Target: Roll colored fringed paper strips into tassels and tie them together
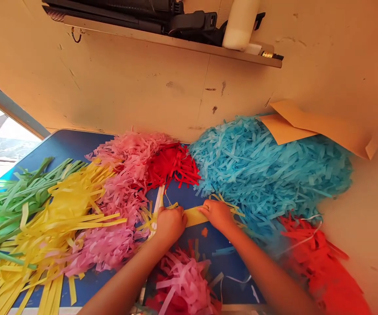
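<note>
Stretched between my two hands is a strip of yellow tissue paper point(193, 216) with fringed ends. My left hand point(171, 222) is closed in a fist on its left part, and fringe sticks out beside it. Pinched in my right hand point(220, 214) is the strip's other side, with more fringe spreading behind the fingers. The paper is just over the blue table point(189, 240). A thin white string point(166, 192) runs near my left hand. Below my wrists lies a pink tissue fringe bundle point(189, 280).
Yellow fringe point(70, 197), green fringe point(21, 205) and pink fringe point(123, 205) cover the left side. Red fringe point(172, 166) lies at the back. A big blue fringe pile point(261, 170) fills the right, with brown paper point(320, 127) on top. A shelf point(175, 40) hangs on the wall.
</note>
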### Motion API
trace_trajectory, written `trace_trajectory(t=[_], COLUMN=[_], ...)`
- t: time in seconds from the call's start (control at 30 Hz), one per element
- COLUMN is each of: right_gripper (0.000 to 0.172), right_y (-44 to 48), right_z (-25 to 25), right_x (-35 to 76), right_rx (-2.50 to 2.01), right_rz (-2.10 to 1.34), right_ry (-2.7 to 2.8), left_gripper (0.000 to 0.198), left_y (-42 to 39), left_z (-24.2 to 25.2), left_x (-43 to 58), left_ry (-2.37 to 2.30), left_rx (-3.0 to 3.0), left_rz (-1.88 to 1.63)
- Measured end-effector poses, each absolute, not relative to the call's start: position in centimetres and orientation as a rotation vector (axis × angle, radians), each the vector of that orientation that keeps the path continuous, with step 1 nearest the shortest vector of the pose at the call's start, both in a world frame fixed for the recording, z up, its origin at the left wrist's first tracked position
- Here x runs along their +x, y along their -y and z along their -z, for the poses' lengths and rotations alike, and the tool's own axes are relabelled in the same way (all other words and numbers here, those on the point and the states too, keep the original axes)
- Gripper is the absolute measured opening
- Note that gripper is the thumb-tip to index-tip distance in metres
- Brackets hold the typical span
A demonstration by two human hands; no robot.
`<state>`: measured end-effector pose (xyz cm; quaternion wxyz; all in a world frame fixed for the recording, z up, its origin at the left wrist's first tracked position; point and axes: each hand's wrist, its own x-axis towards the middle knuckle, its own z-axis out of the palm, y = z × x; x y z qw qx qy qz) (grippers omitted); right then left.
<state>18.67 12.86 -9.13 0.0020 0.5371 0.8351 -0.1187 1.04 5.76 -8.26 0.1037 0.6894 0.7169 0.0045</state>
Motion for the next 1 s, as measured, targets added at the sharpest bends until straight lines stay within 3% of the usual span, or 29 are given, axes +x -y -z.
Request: trace_trajectory(t=[0.1, 0.2, 0.27, 0.43, 0.5, 0.77, 0.87, 0.93, 1.0], right_gripper=[0.021, 0.025, 0.023, 0.032, 0.036, 0.044, 0.031, 0.017, 0.014], right_y=[-12.3, -11.4, -10.8, -10.2, -10.6, -12.2, -12.3, -12.5, -12.5], right_z=[8.5, 7.9, 7.8, 8.4, 8.8, 9.4, 9.5, 9.5, 9.4], right_x=[18.4, 18.5, 19.0, 20.6, 20.8, 20.8, 20.8, 20.9, 21.1], right_rx=[1.732, 1.755, 1.561, 0.910, 0.979, 1.209, 1.225, 1.262, 1.261], right_rz=[0.291, 0.076, 0.029, 0.398, 0.466, 0.608, 0.615, 0.613, 0.617], right_ry=[-2.636, -2.782, -2.991, -3.168, -3.128, -3.087, -3.092, -3.084, -3.085], left_gripper=[0.022, 0.025, 0.024, 0.018, 0.027, 0.027, 0.031, 0.028, 0.022], left_y=[-5.6, -5.4, -5.3, -4.7, -4.5, -5.2, -5.2, -5.0, -4.4], left_z=[7.8, 7.4, 7.4, 7.3, 7.2, 8.2, 8.3, 7.9, 7.5], left_x=[1.2, 1.2, 1.1, 0.6, 0.7, -0.2, -0.9, -1.1, -1.1], left_ry=[-2.125, -2.001, -1.827, -1.613, -1.630, -1.831, -1.912, -1.893, -1.832], left_rx=[2.100, 2.286, 2.422, 2.563, 2.563, 2.397, 2.306, 2.311, 2.360], left_rz=[-0.070, -0.136, -0.132, -0.122, -0.131, -0.215, -0.277, -0.302, -0.314])
